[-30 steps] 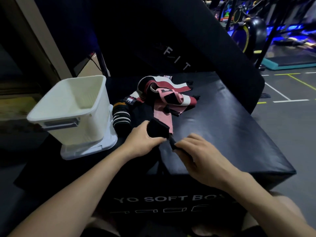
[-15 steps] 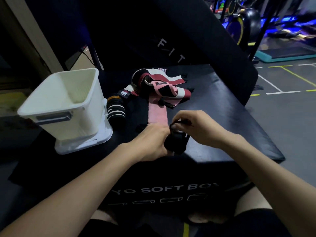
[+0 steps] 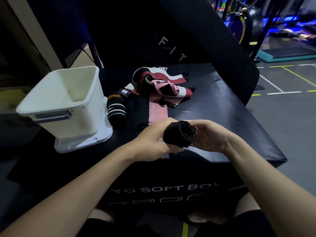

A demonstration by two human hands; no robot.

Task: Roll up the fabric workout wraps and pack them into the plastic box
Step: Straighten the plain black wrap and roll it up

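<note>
- Black fabric, wound into a tight roll (image 3: 179,134), sits between my two hands above the near edge of the soft box (image 3: 222,117), its spiral end turned up toward the head camera.
- My left hand (image 3: 153,141) wraps the roll from the left: the thumb lies over the top and the fingers curl underneath, so the grip is closed around it.
- My right hand (image 3: 208,134) meets the roll from the right, with the fingers (image 3: 196,124) bent against its end and side; whether they pinch a loose tail of the wrap I cannot tell, since black cloth hides the detail.
- A small pale scrap (image 3: 165,156) shows just below my left palm; what it is I cannot tell.
- Beyond my hands a pink wrap (image 3: 157,112) lies flat, running back into a heap of red, white and black wraps (image 3: 159,81).
- A black wrap with white and orange stripes (image 3: 116,108), already rolled, lies just beside the white plastic box (image 3: 56,110).
- That plastic box stands upright on its white lid (image 3: 102,139), left of the heap and well apart from my hands.
</note>
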